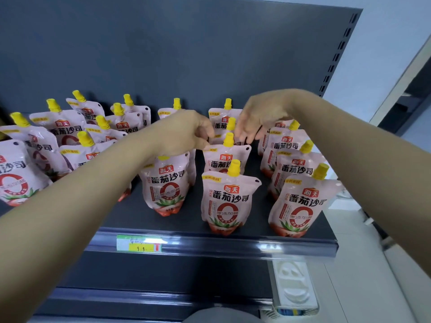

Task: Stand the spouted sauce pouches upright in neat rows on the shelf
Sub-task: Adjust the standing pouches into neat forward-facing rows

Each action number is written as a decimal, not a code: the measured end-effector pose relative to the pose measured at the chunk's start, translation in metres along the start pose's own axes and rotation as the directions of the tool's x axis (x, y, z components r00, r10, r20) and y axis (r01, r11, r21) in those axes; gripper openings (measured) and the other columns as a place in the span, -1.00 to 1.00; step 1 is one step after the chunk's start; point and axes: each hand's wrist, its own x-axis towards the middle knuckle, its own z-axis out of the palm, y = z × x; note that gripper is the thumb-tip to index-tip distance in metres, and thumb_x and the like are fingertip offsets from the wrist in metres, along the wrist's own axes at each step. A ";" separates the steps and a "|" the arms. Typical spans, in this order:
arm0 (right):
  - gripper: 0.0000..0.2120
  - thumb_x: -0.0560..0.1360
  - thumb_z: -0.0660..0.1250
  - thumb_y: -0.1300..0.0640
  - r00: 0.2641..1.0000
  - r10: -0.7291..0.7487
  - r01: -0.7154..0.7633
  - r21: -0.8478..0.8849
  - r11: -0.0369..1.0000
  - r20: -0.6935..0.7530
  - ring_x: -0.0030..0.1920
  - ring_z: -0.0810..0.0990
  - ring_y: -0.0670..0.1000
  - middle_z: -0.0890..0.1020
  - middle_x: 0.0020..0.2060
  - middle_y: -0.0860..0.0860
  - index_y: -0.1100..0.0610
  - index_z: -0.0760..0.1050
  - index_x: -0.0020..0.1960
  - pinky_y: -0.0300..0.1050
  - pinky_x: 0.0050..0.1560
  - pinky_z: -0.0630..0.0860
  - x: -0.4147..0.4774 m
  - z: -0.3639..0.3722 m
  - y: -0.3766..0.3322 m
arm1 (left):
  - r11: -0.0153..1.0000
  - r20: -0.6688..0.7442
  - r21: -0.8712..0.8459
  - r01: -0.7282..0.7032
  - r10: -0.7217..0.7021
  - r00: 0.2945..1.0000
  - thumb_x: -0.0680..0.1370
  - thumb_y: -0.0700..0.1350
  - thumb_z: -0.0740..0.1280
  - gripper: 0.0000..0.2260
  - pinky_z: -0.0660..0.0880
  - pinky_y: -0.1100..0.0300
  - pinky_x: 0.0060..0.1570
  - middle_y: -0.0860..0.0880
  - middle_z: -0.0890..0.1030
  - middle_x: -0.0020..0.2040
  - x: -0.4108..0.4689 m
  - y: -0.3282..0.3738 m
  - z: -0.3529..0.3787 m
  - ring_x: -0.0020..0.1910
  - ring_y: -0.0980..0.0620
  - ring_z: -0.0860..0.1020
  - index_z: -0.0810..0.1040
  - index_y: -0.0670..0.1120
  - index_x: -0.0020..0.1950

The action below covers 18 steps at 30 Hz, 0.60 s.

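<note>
Sauce pouches (229, 199), where do they sit?
— Mostly upright in rows on the dark shelf (254, 220), beneath both hands.
— And the fingers?
— Left hand (186, 134) is curled over one pouch's top, and I cannot tell if it grips. Right hand (258, 117) hangs loosely spread, just above the middle row's yellow spouts (228, 139).

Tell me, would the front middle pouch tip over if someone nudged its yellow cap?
Probably: the front middle pouch stands tall on a narrow bulged base, so a nudge at its yellow cap likely topples it. Its creased film probably dents when squeezed.

Dark shelf (191, 220), perhaps twenty sauce pouches (227, 201)
</note>
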 end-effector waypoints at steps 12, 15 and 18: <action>-0.85 0.43 0.40 0.14 0.963 0.026 -0.096 -0.254 0.963 -0.267 -0.24 0.40 0.09 0.39 -0.41 0.05 0.21 0.51 -0.20 -0.16 -0.37 0.28 0.040 0.015 0.001 | 0.965 0.183 0.256 -0.059 0.012 0.983 0.44 -0.15 0.43 -0.84 0.32 0.18 -0.30 -0.07 0.42 -0.39 0.045 -0.010 0.021 -0.35 -0.05 0.39 0.56 -0.22 -0.27; -0.78 0.46 0.39 0.11 0.960 -0.012 -0.069 -0.278 0.958 -0.278 -0.23 0.41 0.09 0.43 -0.35 0.10 0.29 0.58 -0.11 -0.16 -0.38 0.28 0.047 0.016 0.005 | 0.962 0.181 0.265 -0.059 0.011 0.983 0.44 -0.15 0.43 -0.82 0.31 0.18 -0.32 -0.07 0.41 -0.40 0.048 -0.011 0.021 -0.38 -0.04 0.37 0.55 -0.22 -0.29; -0.74 0.50 0.35 0.12 0.959 -0.019 -0.062 -0.276 0.959 -0.282 -0.23 0.46 0.06 0.50 -0.24 0.11 0.32 0.60 0.04 -0.10 -0.27 0.43 0.051 0.011 0.010 | 0.966 0.165 0.256 -0.044 0.002 0.986 0.43 -0.15 0.43 -0.83 0.35 0.16 -0.29 -0.07 0.43 -0.40 0.053 -0.010 0.022 -0.36 -0.05 0.40 0.58 -0.24 -0.26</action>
